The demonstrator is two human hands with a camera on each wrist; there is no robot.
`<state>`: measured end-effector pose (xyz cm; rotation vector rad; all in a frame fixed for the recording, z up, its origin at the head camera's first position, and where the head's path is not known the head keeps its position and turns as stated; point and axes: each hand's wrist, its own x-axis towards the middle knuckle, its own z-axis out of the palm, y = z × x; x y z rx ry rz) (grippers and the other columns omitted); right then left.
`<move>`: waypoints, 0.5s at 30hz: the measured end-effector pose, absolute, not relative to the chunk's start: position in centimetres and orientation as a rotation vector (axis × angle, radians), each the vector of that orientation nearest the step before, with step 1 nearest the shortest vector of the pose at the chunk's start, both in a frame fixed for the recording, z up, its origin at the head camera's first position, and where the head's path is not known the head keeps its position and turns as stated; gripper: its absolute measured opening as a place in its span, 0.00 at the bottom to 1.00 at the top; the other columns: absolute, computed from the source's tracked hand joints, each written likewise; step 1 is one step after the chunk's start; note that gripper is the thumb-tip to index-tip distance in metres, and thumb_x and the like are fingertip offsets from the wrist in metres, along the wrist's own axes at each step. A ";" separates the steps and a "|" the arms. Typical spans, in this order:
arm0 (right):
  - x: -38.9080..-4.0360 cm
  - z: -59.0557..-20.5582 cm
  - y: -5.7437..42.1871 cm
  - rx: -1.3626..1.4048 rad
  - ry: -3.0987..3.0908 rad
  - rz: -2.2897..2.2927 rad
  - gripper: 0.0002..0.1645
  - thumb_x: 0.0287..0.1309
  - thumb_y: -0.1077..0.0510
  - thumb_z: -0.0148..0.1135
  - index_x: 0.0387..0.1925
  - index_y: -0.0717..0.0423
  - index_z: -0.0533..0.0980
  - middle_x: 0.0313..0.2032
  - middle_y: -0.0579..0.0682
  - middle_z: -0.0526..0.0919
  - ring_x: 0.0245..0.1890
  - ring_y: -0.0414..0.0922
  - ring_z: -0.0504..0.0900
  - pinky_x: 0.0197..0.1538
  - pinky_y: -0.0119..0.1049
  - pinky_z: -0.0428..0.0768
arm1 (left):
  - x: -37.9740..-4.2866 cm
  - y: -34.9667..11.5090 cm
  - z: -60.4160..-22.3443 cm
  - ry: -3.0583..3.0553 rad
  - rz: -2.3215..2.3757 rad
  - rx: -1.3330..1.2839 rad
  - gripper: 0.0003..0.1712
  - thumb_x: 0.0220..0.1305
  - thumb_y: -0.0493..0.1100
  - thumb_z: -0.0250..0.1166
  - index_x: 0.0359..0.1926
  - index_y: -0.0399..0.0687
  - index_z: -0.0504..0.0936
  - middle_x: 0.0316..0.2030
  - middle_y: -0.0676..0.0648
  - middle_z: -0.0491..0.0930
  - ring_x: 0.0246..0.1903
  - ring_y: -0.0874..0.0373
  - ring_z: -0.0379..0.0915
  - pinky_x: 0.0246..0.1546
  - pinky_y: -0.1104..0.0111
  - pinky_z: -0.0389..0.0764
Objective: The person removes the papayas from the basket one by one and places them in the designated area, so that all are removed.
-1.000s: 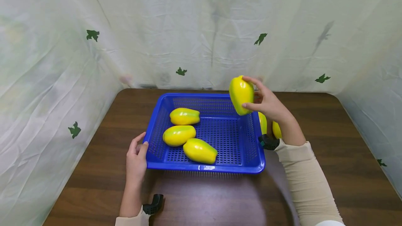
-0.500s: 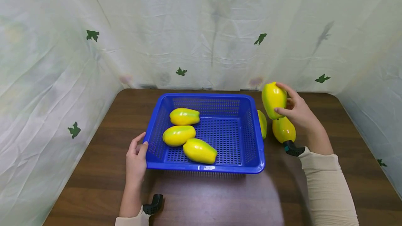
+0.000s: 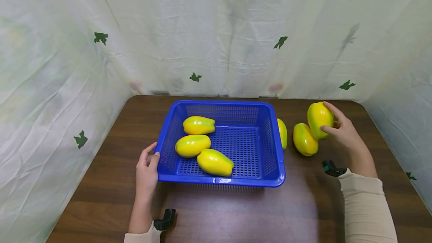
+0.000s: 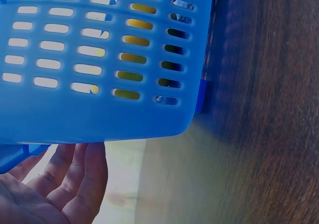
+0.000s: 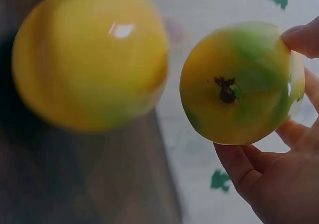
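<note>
My right hand (image 3: 347, 136) holds a glossy yellow-green papaya (image 3: 318, 120) between thumb and fingers, to the right of the blue basket (image 3: 249, 183). In the right wrist view, the stem end of this held papaya (image 5: 227, 87) faces the camera. A second papaya (image 3: 305, 140) lies on the table just left of it and overlaps it in the head view. My left hand (image 3: 147, 170) grips the basket's left rim; in the left wrist view its fingers (image 4: 89, 184) go up behind the rim. Three papayas (image 3: 192, 146) lie in the basket's left half.
Another papaya (image 3: 282, 134) sits by the basket's right wall, partly hidden by it. The brown wooden table (image 3: 236, 213) ends at a leaf-patterned curtain (image 3: 229, 48) behind and at both sides. Black wrist cameras (image 3: 333, 168) are worn on both wrists.
My right hand has carried its papaya from over the basket's right rim rightward and down, past the papaya on the table. The left hand and basket stay put.
</note>
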<state>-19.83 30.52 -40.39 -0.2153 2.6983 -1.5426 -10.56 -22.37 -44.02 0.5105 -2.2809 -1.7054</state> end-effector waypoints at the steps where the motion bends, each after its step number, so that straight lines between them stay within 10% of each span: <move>1: -19.7 -40.7 30.9 -0.183 2.693 -1.537 0.43 0.60 0.60 0.53 0.69 0.38 0.43 0.62 0.67 0.48 0.48 0.60 0.62 0.34 0.27 0.71 | -10.6 -22.4 -44.0 -2.279 -1.707 0.511 0.20 0.67 0.47 0.48 0.59 0.56 0.69 0.35 0.39 0.73 0.30 0.52 0.68 0.27 0.71 0.70; 15: -19.1 -43.8 33.2 -0.148 2.669 -1.471 0.43 0.61 0.59 0.53 0.69 0.44 0.41 0.62 0.70 0.45 0.48 0.63 0.61 0.37 0.35 0.70 | -10.6 -22.4 -43.9 -2.289 -1.705 0.503 0.20 0.67 0.48 0.48 0.59 0.56 0.68 0.35 0.39 0.73 0.30 0.52 0.68 0.27 0.70 0.70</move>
